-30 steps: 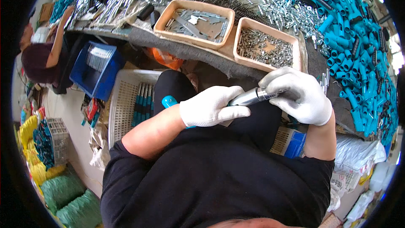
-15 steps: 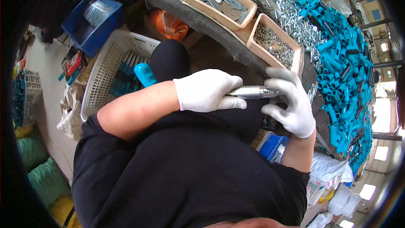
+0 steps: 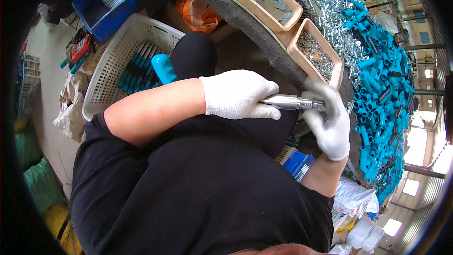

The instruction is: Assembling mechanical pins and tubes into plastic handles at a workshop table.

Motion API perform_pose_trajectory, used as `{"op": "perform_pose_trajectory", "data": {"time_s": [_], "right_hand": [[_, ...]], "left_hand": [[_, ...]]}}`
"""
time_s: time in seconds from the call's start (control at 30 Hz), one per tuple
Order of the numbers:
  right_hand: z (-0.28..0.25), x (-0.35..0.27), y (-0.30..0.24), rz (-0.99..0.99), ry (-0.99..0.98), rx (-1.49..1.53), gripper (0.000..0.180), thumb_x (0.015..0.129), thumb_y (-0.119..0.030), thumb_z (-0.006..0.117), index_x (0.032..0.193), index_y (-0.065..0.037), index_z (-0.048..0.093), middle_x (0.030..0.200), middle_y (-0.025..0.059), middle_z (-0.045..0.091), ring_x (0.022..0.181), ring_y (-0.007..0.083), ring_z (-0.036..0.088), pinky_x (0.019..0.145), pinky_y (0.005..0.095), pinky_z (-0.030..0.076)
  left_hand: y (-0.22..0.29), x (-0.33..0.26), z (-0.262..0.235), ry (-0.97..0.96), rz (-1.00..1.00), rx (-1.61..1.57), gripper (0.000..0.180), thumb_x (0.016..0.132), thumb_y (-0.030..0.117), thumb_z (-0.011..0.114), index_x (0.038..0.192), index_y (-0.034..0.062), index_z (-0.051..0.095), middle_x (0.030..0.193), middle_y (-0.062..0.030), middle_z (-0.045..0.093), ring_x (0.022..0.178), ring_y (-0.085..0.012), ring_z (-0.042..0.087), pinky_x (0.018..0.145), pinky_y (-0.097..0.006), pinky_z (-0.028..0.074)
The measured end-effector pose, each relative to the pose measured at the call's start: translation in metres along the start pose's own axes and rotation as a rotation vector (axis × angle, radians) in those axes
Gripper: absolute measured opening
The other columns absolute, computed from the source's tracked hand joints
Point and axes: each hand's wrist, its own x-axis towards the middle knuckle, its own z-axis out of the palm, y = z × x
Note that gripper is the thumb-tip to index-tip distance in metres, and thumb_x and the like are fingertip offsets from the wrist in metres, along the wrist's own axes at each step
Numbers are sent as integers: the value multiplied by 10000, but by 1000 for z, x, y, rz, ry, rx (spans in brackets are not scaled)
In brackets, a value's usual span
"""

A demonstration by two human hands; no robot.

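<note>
My left hand (image 3: 236, 95), in a white knit glove, is closed around a shiny metal tube-shaped tool (image 3: 286, 102). The tool's ringed collar end sticks out toward the right. At that end is my right hand (image 3: 330, 123), also white-gloved, its fingers smeared by motion, so their contact with the collar is unclear. A teal grip (image 3: 163, 68) shows behind my left forearm; whether it joins the metal tool is hidden by my arm.
A white basket (image 3: 101, 78) on the left holds several teal-and-black handled tools. Farther back is a blue bin (image 3: 106, 30) of metal rods. Two tan trays (image 3: 289, 24) of metal parts lie on the bench, beside a heap of teal handles (image 3: 384, 85).
The view has shifted slightly. My right hand's fingers have come in closer around the collar end of the tool; my left hand keeps its hold.
</note>
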Motion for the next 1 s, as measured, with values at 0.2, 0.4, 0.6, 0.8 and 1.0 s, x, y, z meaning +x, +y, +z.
{"op": "perform_pose_trajectory", "data": {"time_s": [0.2,0.4,0.6,0.8,1.0], "right_hand": [[3,-2,-9,483,-93,175,205,802,-8,615,1006,-4,637,885,141,656,692,175,626,618,265,486],[9,-13,-2,555,-140,142,179,790,27,619,968,17,625,945,151,635,669,162,615,588,266,491],[24,-19,9,373,-188,121,142,835,17,579,971,15,618,955,155,617,596,87,573,515,229,459],[32,-10,4,94,-159,6,214,810,-11,614,1020,24,604,865,102,627,703,136,609,640,266,484],[42,-9,-1,-69,-128,-48,309,690,33,653,992,-6,607,1073,174,599,934,265,602,780,322,495]], "left_hand": [[-5,-3,-1,-28,-23,-3,415,870,427,611,903,17,560,710,-220,583,722,-419,597,639,-467,465],[-8,-8,7,-82,-8,-34,424,869,439,604,916,19,578,740,-218,606,762,-416,610,669,-470,475],[-15,-13,9,-96,-74,-79,422,857,445,619,903,26,593,767,-208,622,772,-408,616,676,-463,477],[-22,-21,6,-75,-70,-104,409,855,432,626,915,28,605,766,-197,630,770,-396,623,682,-461,474],[-21,-29,5,-52,-71,-138,402,851,424,630,918,29,604,768,-197,629,769,-398,621,688,-466,471]]}}
